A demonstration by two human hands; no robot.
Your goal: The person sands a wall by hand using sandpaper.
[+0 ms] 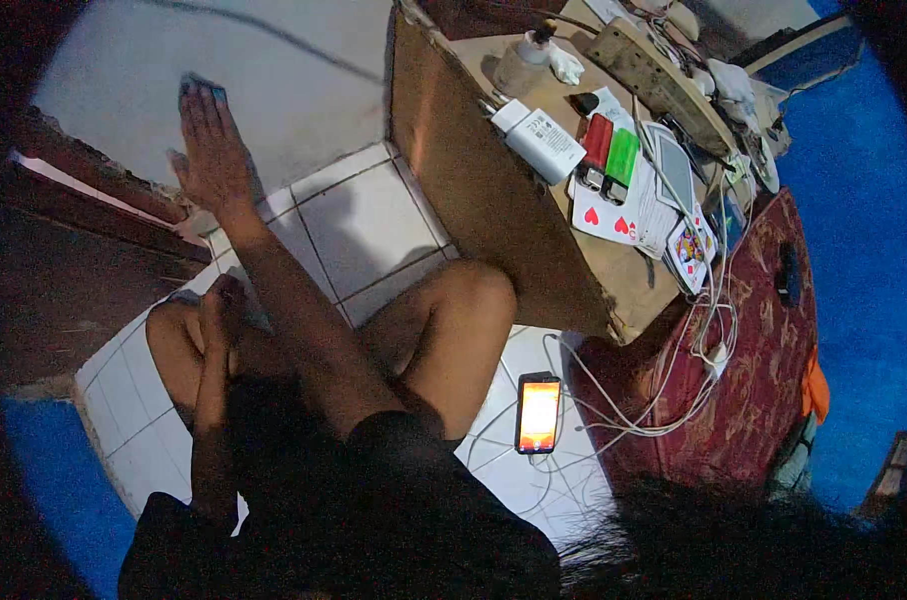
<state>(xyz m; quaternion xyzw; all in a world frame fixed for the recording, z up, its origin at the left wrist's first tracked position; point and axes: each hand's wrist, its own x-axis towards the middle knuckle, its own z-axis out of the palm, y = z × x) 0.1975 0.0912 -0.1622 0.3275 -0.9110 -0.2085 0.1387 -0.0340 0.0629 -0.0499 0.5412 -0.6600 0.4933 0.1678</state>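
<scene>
My right arm stretches forward and to the left, and my right hand [214, 150] lies against the pale wall [294, 90]. Its fingers are straight and close together, with the thumb held apart. A small bluish-grey patch shows at the fingertips; I cannot make out what it is. Beside my bent left knee [174, 345], my left hand [222, 305] is curled closed, and whatever is in it, if anything, is hidden.
To the right stands a wooden box [474, 160] with a white charger [539, 140], a red lighter [596, 143], a green lighter [622, 160] and playing cards [606, 215] on top. A lit phone [539, 413] lies on white tiles among cables [664, 425]. A brown wooden frame [104, 205] borders the wall.
</scene>
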